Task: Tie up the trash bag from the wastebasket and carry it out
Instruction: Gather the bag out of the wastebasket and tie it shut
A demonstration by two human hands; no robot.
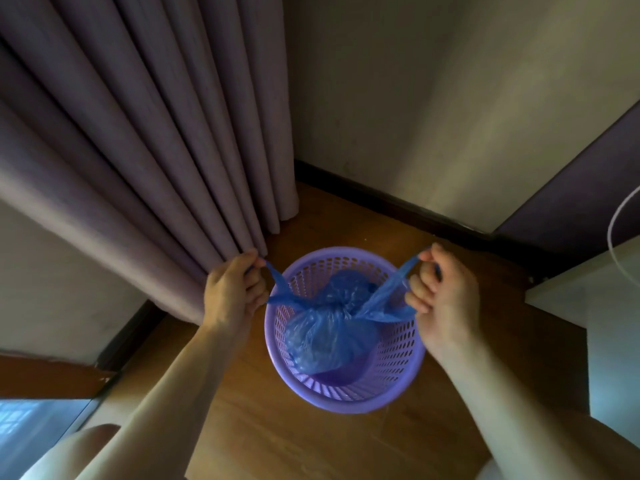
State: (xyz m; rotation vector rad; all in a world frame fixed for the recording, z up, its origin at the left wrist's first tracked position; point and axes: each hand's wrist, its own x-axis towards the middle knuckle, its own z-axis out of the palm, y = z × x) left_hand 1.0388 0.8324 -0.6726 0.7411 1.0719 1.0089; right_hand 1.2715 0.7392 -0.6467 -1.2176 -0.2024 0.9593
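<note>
A blue plastic trash bag [325,337] sits inside a purple perforated wastebasket [398,375] on the wooden floor. Its two handle strips are crossed at a knot over the bag's middle and stretched outward to either side. My left hand [232,292] grips the left strip just beyond the basket's left rim. On the other side, my right hand [440,289] grips the right strip at the basket's right rim. Both strips are pulled taut.
A purple curtain [156,150] hangs to the floor right behind my left hand. A wall with dark baseboard [398,202] closes the corner behind the basket. White furniture [606,306] stands at the right, and a white cable [620,216] curves above it.
</note>
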